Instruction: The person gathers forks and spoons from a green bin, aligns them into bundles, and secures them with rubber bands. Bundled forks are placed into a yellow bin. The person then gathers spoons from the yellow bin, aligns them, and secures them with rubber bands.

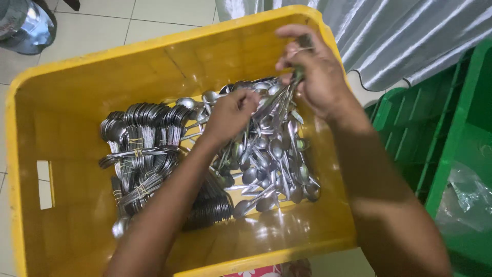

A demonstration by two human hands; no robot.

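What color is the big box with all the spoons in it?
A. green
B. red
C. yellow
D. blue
C: the crate holding the loose spoons and the tied spoon bundles has yellow walls all round, and both hands reach into it.

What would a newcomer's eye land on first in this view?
The big yellow crate filling the frame, with a loose heap of steel spoons at its right and banded spoon bundles at its left. Above the heap, the right hand holds a few spoons by the handles while the left hand reaches into the pile. A green crate stands at far right.
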